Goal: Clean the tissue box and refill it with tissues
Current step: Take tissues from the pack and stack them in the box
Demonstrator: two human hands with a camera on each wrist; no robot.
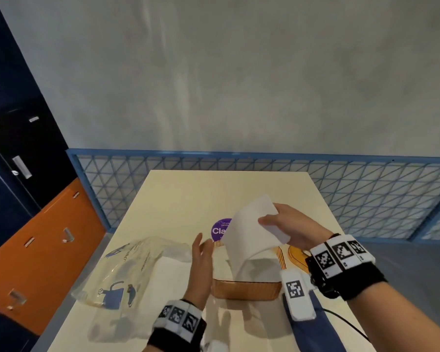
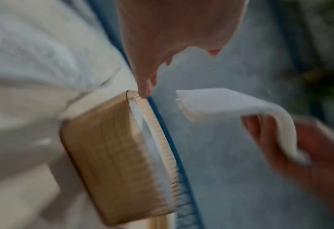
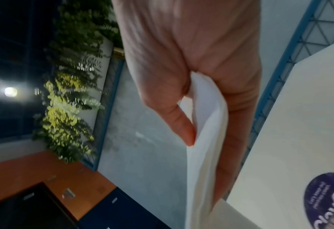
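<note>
An amber ribbed tissue box point(image 1: 247, 289) stands open on the cream table point(image 1: 178, 199), with white showing inside it point(image 2: 142, 124). My right hand point(image 1: 272, 219) grips a bent stack of white tissues point(image 1: 249, 235) above the box, thumb on one face and fingers on the other point(image 3: 181, 124). The stack's lower end hangs over the box opening; I cannot tell whether it touches inside. My left hand point(image 1: 202, 246) is open at the box's left side, and one fingertip point(image 2: 146, 91) meets the box's far corner point(image 2: 130, 94).
A crumpled clear plastic wrapper point(image 1: 127, 273) with blue print lies left of the box. The amber lid point(image 1: 299, 257) lies right of it, and a purple round sticker point(image 1: 219, 231) is behind. A white tagged device point(image 1: 296, 293) sits at front right. A blue mesh fence point(image 1: 366, 189) borders the table.
</note>
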